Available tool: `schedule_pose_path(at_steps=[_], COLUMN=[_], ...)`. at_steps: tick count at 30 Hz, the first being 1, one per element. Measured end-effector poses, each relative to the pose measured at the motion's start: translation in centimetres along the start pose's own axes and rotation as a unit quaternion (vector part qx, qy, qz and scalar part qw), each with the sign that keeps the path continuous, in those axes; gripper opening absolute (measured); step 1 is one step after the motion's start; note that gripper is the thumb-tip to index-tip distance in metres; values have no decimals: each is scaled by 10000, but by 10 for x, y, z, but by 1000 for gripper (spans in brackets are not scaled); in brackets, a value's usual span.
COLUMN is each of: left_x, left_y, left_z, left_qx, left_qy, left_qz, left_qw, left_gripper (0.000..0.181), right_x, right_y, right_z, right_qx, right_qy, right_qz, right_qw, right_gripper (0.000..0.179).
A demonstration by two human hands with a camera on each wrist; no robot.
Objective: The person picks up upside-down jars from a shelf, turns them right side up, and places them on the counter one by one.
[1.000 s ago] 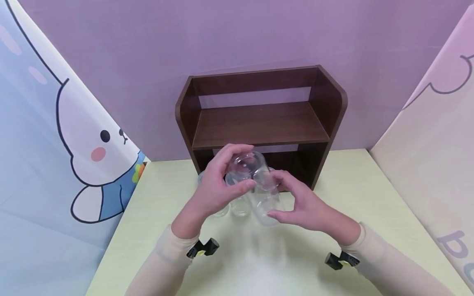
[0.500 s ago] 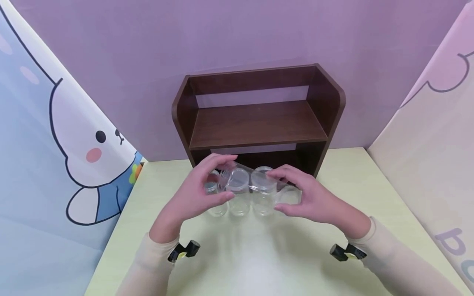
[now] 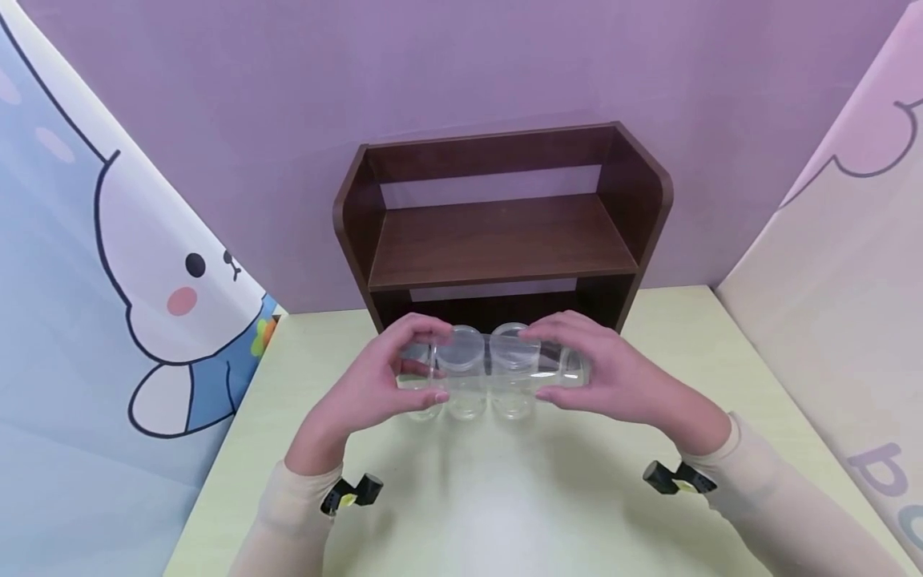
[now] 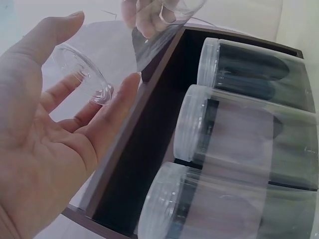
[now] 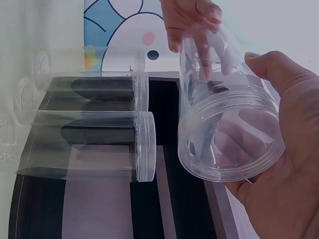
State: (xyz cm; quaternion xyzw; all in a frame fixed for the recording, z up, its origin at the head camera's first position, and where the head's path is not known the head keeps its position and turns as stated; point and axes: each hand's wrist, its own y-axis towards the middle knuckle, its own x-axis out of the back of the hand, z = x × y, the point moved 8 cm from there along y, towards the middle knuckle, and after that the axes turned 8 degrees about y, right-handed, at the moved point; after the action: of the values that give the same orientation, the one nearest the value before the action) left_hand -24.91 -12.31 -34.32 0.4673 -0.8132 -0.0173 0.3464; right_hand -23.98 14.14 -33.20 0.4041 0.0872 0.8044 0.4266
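A clear plastic jar (image 3: pixel 546 375) lies sideways in the air between both hands. My left hand (image 3: pixel 378 378) holds its left end, thumb below and fingers above. In the left wrist view a round clear end (image 4: pixel 82 72) shows between thumb and fingers. My right hand (image 3: pixel 602 370) grips the other end; the right wrist view shows a ribbed rim (image 5: pixel 232 137) there. Whether that end has a lid, I cannot tell. Behind the held jar, clear lidded jars stand upright in a row: a left one (image 3: pixel 424 410), a middle one (image 3: pixel 467 401) and a right one (image 3: pixel 513 401).
A dark brown two-tier shelf (image 3: pixel 505 240) stands at the back of the pale table (image 3: pixel 490 497), right behind the jars. A purple backdrop (image 3: pixel 490 64) hangs behind it. Printed cloth panels rise on the left (image 3: pixel 180 336) and right (image 3: pixel 851 304).
The held jar has turned from steeply tilted to level, lying left to right. The left hand has moved left and down, and the right hand slightly right, uncovering the standing jars' lids.
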Motion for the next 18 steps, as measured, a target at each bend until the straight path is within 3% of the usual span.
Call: schedule_pose_path(at_steps=[11,18], left_x=[5,13], left_y=[2,0], left_z=[17,22], left_qx=[-72,-171], left_qy=[-697,-891], left_qz=[-185,-304], left_qw=[9974,9954], left_gripper=[72,75], right_x=[16,23], right_y=[-6,-12], right_z=[-3,-10], right_qx=[229,245], right_qy=[165,473], right_qz=[-541,-607], right_qw=[9981,9967], right_gripper=[82,89])
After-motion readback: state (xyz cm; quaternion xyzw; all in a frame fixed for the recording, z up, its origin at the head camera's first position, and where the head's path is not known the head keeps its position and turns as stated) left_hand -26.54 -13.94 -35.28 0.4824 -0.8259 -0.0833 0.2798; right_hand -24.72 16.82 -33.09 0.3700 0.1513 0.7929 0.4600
